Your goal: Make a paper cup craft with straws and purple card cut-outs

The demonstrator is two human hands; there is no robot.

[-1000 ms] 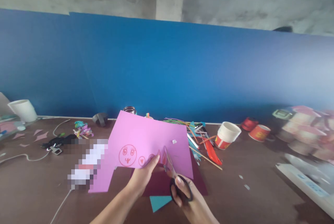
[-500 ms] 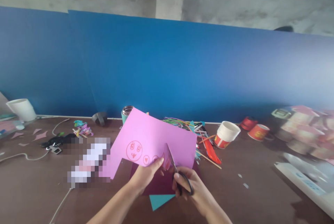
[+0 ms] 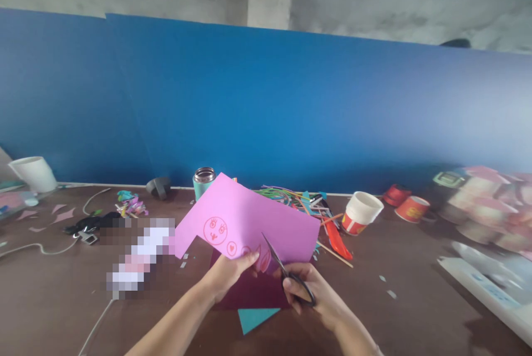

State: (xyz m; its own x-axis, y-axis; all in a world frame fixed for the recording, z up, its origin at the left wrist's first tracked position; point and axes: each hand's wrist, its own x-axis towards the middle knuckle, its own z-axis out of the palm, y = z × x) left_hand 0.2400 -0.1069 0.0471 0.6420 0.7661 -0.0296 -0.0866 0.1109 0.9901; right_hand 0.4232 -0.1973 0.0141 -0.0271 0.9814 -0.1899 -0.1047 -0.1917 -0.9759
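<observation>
A pink sheet of paper (image 3: 241, 206) is pinched along its lower edge by my left hand (image 3: 235, 270), thumb on top. Red drawings mark it: a round face (image 3: 215, 230), a small circled heart and, near the thumb, pointed oval shapes. My right hand (image 3: 310, 289) grips the black handles of a pair of scissors (image 3: 277, 251). Its blades lie at the paper's lower edge, just right of the pointed ovals. Whether the blades are parted is hard to make out. Beneath both hands a dark maroon sheet (image 3: 249, 292) and a teal paper triangle (image 3: 258, 320) lie on the table.
Behind the paper stand an open teal flask (image 3: 203, 181) and a pile of colored sticks and strips (image 3: 286, 196). To the right are a red spoon (image 3: 336, 240), paper cups (image 3: 361, 212) and a white power strip (image 3: 482, 295). Cables and keys (image 3: 86, 236) lie left.
The pink paper has turned clockwise and its left strip has risen, uncovering the flask. My right hand with the scissors has shifted slightly right, and the scissors have tilted further left.
</observation>
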